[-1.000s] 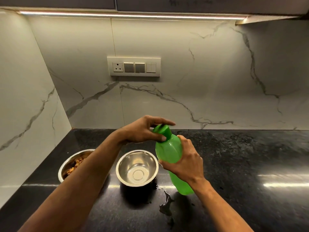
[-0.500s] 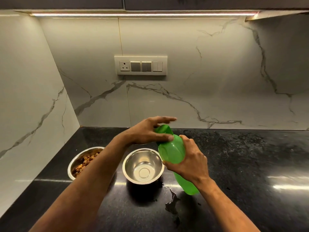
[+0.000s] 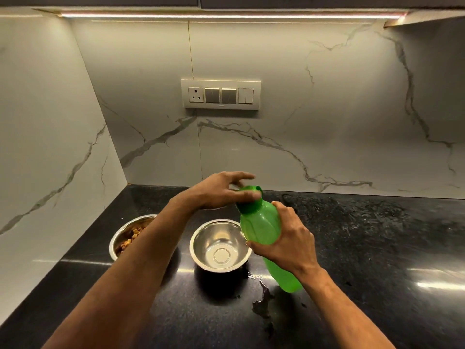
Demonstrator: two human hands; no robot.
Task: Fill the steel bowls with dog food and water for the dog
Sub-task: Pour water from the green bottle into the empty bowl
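Black counter [image 3: 364, 248] under a marble wall [image 3: 302, 122], switch plate [image 3: 221, 94] on the wall. Two steel bowls on the counter: left bowl [image 3: 118, 238] has dog food [image 3: 130, 239] in it, partly hidden by the left forearm; right bowl [image 3: 201, 244] looks dry inside. Green bottle [image 3: 261, 227] tilted, just right of the right bowl, base low over the counter. Right hand [image 3: 289, 243] wrapped round the bottle body. Left hand [image 3: 221, 191] on the green cap [image 3: 249, 200], thumb and fingers curled round it. Small puddle [image 3: 263, 298] on the counter in front of the bottle.
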